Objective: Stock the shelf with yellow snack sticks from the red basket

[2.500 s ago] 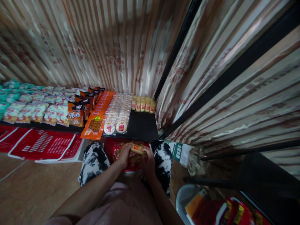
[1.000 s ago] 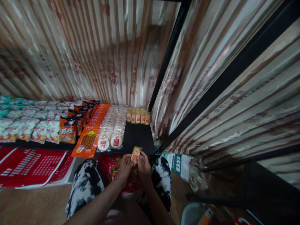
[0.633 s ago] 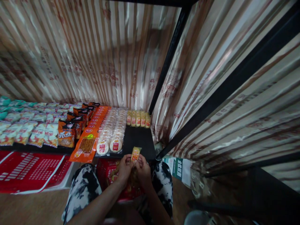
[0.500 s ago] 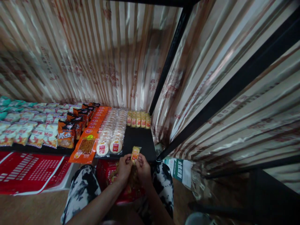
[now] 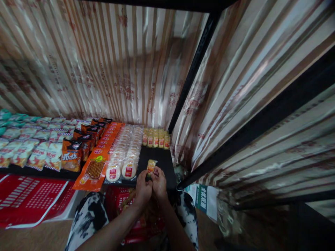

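A small yellow snack packet [image 5: 151, 165] with a red and white label is held upright just over the near part of the black shelf [image 5: 154, 156]. My right hand [image 5: 159, 183] pinches it at its lower right side. My left hand [image 5: 143, 185] is closed at its lower left edge, with fingertips partly hidden. Further back on the shelf stand rows of matching yellow snack packets [image 5: 156, 142]. To the left lie two rows of round white crackers [image 5: 129, 167] in clear wrappers. Below my hands is a red basket [image 5: 123, 198] with more packets in it.
Left of the crackers lie orange stick-snack packs [image 5: 95, 169], orange and black bags [image 5: 71, 157] and white snack bags [image 5: 38, 153]. A red basket [image 5: 34, 198] stands under the shelf. Black frame bars [image 5: 192, 73] and striped curtains [image 5: 131, 62] enclose the back and right.
Both hands have moved slightly forward with the yellow packet, which is now over the shelf's near part. The camera view has shifted a little.
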{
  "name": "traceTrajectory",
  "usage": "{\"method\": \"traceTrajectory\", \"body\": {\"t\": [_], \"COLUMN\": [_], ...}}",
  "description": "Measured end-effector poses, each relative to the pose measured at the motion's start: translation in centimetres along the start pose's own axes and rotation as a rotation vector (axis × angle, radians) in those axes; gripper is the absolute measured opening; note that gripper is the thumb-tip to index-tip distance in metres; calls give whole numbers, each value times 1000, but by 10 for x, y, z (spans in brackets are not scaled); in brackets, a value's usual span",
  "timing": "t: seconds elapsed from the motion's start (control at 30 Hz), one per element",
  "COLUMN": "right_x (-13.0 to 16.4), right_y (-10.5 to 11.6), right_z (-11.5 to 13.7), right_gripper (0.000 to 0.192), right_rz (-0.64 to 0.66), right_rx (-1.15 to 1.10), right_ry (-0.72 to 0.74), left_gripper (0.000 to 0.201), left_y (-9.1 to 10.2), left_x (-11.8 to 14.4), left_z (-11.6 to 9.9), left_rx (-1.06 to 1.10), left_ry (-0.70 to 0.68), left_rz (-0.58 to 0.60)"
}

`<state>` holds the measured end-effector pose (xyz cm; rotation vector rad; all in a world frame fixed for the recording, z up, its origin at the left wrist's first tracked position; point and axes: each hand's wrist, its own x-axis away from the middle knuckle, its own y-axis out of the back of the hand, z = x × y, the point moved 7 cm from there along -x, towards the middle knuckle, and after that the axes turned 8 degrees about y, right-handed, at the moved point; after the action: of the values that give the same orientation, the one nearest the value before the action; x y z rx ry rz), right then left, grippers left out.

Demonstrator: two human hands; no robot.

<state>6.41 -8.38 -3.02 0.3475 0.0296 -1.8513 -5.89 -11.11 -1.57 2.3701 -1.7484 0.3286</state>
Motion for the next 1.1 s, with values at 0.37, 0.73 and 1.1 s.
{"method": "traceTrajectory", "body": {"t": [0.37,0.73,1.1], "right_x": [-40,-77,-108], "right_y": [-20,-42,-58], "right_z": [-9,-16,-16], "right_gripper": [28,28,37], "right_rz": [16,28,64], "right_rx": [76,189,190], "right_ry": [38,98,121], "left_gripper": [25,24,47], "left_y": [-17,-25,-41], "left_x": [-31,-58,-85], "left_z": [-4,-24,-37], "left_rx": [131,91,-162], "left_ry": [105,113,-4], "left_rz": [45,55,103]}}
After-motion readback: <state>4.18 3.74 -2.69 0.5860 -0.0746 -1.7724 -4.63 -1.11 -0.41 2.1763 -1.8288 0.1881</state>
